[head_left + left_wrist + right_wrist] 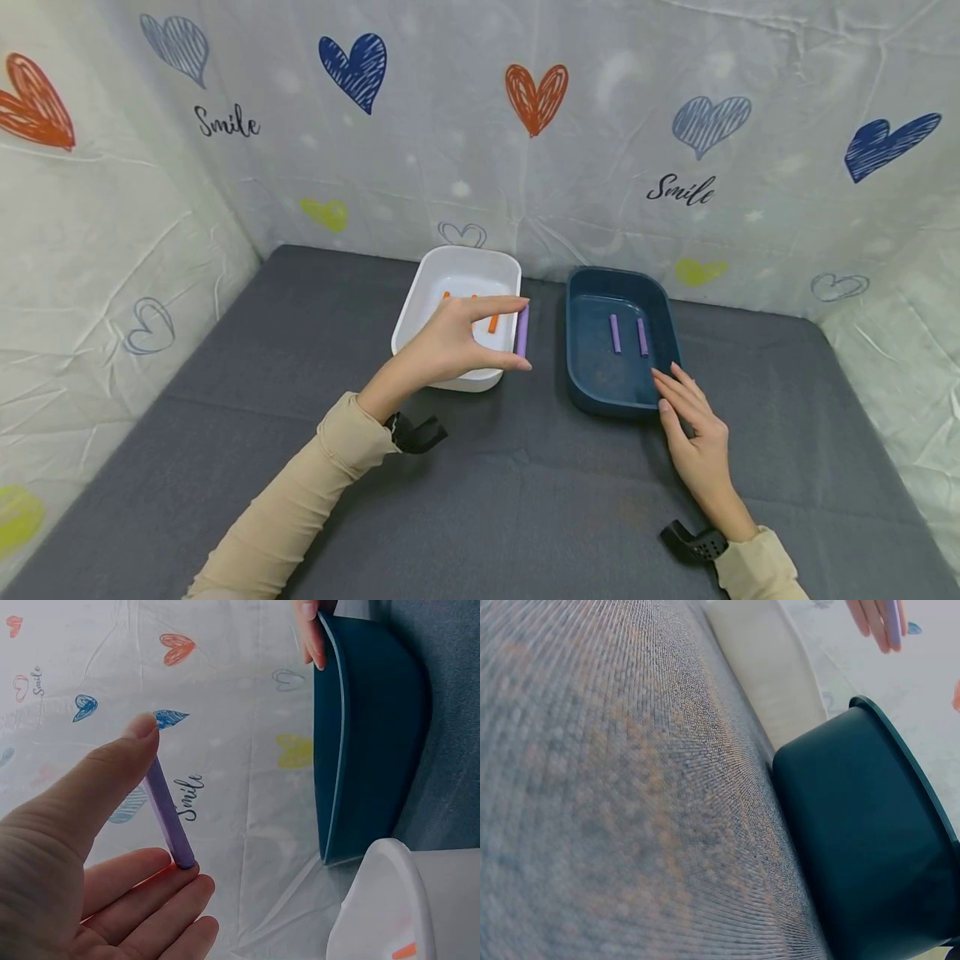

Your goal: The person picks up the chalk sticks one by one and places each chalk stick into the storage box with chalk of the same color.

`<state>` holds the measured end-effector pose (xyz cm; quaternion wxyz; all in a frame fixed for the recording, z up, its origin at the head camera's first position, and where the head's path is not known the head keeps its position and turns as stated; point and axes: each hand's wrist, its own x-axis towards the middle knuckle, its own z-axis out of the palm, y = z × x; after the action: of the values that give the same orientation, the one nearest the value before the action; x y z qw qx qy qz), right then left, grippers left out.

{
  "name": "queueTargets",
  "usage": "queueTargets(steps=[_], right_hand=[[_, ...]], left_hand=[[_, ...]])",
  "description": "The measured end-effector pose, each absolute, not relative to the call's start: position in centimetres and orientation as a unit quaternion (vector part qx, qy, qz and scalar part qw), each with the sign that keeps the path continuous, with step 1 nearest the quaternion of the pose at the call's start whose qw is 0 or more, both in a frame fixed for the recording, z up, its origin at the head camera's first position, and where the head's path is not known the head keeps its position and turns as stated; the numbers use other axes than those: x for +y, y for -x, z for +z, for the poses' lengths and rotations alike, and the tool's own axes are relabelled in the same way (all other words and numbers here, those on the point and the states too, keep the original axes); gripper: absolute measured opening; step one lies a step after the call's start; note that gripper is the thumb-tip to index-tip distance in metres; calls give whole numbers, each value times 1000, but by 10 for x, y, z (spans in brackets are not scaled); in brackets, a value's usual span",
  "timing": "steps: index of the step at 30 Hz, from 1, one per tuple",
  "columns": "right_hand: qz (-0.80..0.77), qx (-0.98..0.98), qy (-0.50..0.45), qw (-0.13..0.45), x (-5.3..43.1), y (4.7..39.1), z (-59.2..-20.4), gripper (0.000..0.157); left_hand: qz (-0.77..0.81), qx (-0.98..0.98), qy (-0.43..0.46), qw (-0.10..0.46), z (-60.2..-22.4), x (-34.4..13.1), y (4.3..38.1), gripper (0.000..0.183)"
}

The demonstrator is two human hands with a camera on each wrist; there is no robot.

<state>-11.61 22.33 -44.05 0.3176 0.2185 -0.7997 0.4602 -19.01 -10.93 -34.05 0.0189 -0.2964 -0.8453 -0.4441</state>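
Note:
My left hand (450, 337) is raised over the right side of the white tray (472, 383). It pinches a purple stick (522, 332) by its two ends, thumb on one end and fingertips on the other. In the left wrist view this purple stick (169, 814) spans the gap between thumb and fingers. My right hand (697, 437) touches the near right corner of the dark blue tray (600, 379), its fingers loosely extended over the rim. Two purple sticks (615, 333) lie in the blue tray. Orange sticks (492, 323) lie in the white tray, partly hidden behind my left hand.
Both trays stand side by side on a grey cloth-covered table (517, 500), with a gap between them. A pale curtain (450, 125) printed with hearts hangs behind and at the sides. Each wrist wears a black strap (416, 435).

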Motion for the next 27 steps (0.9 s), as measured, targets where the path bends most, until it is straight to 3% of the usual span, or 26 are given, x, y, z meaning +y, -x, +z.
queueTargets(steps=[14, 27], right_hand=[[457, -803, -214, 316, 223, 115, -441, 35], [456, -804, -215, 317, 223, 116, -442, 36]], left_hand=[[-428, -843, 323, 42, -344, -84, 212, 74], [-383, -862, 331, -8, -345, -51, 229, 78]])
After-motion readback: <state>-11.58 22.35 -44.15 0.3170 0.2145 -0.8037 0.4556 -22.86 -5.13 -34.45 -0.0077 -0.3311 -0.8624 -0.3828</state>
